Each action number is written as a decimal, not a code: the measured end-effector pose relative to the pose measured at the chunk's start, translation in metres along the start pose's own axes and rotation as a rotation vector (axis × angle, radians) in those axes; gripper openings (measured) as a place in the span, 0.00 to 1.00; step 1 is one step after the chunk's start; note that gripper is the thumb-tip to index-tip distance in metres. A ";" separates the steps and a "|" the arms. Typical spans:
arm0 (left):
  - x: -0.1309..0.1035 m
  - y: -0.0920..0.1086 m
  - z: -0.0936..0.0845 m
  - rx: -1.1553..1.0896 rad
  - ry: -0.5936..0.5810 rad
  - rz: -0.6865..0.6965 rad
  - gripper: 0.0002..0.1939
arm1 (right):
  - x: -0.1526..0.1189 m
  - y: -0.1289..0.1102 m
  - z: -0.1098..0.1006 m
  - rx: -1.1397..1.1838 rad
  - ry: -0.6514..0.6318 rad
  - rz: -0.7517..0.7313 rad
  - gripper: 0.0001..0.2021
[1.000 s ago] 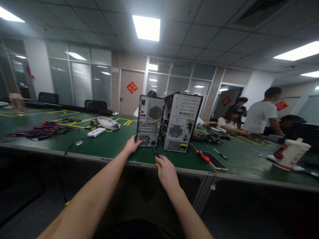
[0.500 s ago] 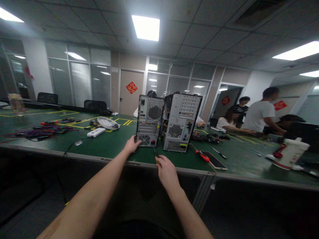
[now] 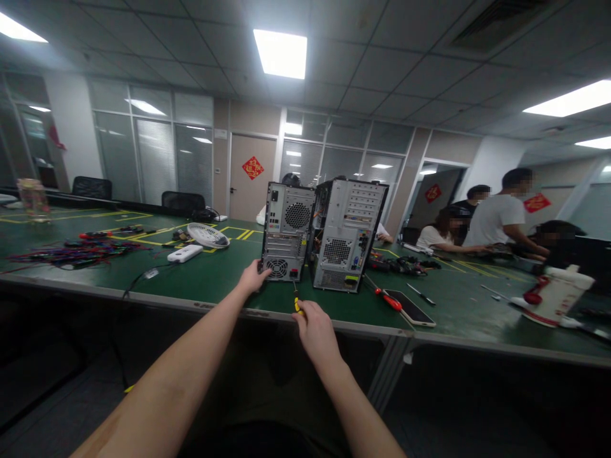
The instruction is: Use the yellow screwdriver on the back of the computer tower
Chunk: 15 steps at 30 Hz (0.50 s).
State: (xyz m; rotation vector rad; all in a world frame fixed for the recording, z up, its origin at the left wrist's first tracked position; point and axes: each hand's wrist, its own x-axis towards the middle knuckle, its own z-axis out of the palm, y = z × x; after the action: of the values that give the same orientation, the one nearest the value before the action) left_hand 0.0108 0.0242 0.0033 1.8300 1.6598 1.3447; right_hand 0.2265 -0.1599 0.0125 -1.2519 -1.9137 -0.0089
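Note:
Two computer towers stand upright side by side on the green table, their rear panels facing me. My left hand (image 3: 252, 278) grips the lower left edge of the left computer tower (image 3: 285, 238), thumb on its rear panel near the bottom fan grille. In my right hand (image 3: 314, 321) is a screwdriver (image 3: 296, 305) with a yellow and black handle. Its shaft points up at the bottom of that tower's rear, close to the lower right corner; whether the tip touches a screw is too small to tell. The right computer tower (image 3: 335, 238) is untouched.
A red screwdriver (image 3: 391, 300) lies against a phone (image 3: 409, 310) to the right. Leftward are a white power strip (image 3: 184, 253), a white basket (image 3: 208, 235) and tangled wires (image 3: 76, 253). A white cup (image 3: 556, 296) stands far right. Several people work beyond it.
My right hand has shifted slightly down and left and turned, so more of the yellow screwdriver handle shows. The left hand and both towers have stayed in place.

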 end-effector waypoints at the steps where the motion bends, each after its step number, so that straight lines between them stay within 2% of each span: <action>1: 0.000 0.000 0.000 -0.001 0.000 -0.002 0.28 | 0.000 0.001 0.000 -0.009 -0.002 -0.001 0.10; 7: -0.001 0.002 -0.001 0.001 -0.009 -0.019 0.28 | -0.001 0.005 -0.002 -0.084 0.000 -0.005 0.11; 15: 0.000 0.002 -0.001 0.012 -0.003 0.003 0.27 | 0.003 0.005 0.000 -0.026 0.036 0.038 0.05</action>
State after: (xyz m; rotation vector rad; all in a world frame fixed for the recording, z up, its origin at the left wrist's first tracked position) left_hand 0.0111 0.0233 0.0049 1.8408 1.6684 1.3348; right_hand 0.2294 -0.1554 0.0119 -1.2968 -1.8646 -0.0367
